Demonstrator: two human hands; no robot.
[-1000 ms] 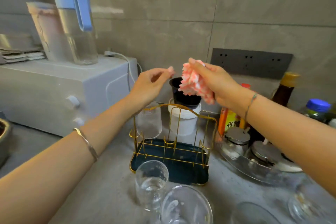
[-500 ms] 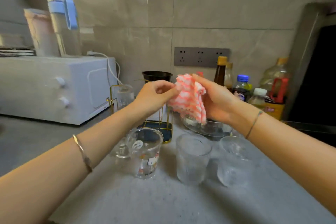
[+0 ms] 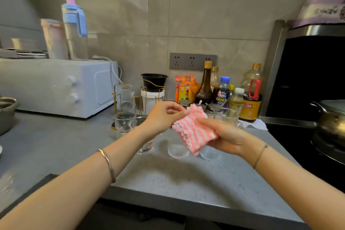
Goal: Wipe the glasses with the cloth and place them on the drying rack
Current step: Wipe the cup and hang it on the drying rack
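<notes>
A pink-and-white striped cloth [image 3: 194,131] is held above the counter between both hands. My left hand [image 3: 164,115] pinches its upper corner. My right hand [image 3: 226,135] grips its right side from below. Under the cloth stand several clear glasses: a ribbed glass [image 3: 177,149], another ribbed one [image 3: 210,153], and a printed glass [image 3: 146,147] partly hidden by my left wrist. A further glass [image 3: 124,122] stands to the left. The gold wire drying rack [image 3: 138,99] is behind, with one ribbed glass [image 3: 127,96] upside down on it.
A white microwave [image 3: 56,86] bears a blue-lidded jug at the back left. Sauce bottles [image 3: 205,86] and jars crowd the back right. A black stove with a metal pot [image 3: 330,119] lies at the right. A glass mug [image 3: 226,117] stands behind my right hand.
The view has pulled back and turned right. Both hands came lower and nearer with the cloth, which now lies spread flatter between them.
</notes>
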